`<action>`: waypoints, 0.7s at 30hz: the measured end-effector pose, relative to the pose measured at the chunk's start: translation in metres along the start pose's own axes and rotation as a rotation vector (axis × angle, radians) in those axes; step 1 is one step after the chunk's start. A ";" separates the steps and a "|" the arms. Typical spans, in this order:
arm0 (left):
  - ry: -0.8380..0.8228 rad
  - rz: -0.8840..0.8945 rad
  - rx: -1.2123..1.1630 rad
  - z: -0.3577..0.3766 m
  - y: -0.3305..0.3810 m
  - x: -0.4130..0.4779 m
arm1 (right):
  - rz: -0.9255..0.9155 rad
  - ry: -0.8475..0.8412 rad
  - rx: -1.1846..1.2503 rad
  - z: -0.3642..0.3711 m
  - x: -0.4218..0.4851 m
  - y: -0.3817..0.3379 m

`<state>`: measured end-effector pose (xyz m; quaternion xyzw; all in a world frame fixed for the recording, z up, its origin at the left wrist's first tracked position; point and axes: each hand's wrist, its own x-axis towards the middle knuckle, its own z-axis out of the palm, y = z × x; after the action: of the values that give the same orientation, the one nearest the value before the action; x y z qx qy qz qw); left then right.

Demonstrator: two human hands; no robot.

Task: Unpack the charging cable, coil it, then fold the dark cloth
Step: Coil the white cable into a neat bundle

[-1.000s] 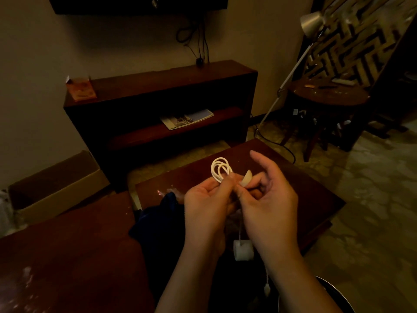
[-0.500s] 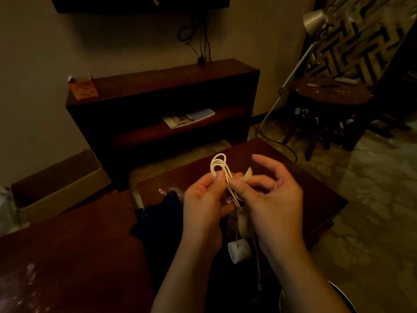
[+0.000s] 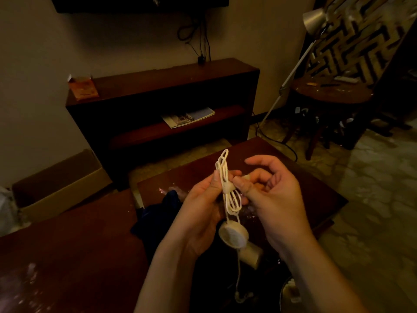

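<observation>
Left grip (image 3: 200, 199) and right grip (image 3: 268, 195) pinching white cable bundle (image 3: 228, 188) at its band | bundle's long axis standing upright, puck (image 3: 233, 237) dangling below | dark cloth (image 3: 158, 213) lying on desk (image 3: 293, 177) left of grips

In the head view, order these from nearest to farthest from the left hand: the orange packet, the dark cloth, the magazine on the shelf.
1. dark cloth: just left of the left hand, on the table.
2. magazine: on the lower shelf beyond.
3. orange packet: on the shelf top, far left.
</observation>
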<state>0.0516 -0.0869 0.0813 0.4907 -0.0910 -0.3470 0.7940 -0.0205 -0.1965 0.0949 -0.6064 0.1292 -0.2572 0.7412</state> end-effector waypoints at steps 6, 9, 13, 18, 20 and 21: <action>0.168 0.173 0.137 0.009 -0.009 0.001 | -0.007 0.091 0.078 0.009 -0.005 0.005; 0.338 0.386 0.315 0.013 -0.017 -0.001 | -0.025 0.160 0.082 0.014 -0.007 0.006; 0.390 0.477 0.382 0.017 -0.017 -0.002 | -0.050 0.242 0.037 0.016 -0.006 0.005; 0.191 0.373 0.224 0.022 -0.015 -0.006 | -0.077 0.251 0.004 0.011 -0.007 -0.002; 0.193 0.386 0.219 0.021 -0.015 -0.006 | -0.086 0.238 -0.016 0.013 -0.009 -0.005; 0.203 0.395 0.226 0.020 -0.015 -0.006 | -0.091 0.240 -0.022 0.014 -0.010 -0.005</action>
<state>0.0309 -0.1017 0.0795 0.5814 -0.1434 -0.1216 0.7916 -0.0227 -0.1804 0.1021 -0.5846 0.1922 -0.3596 0.7014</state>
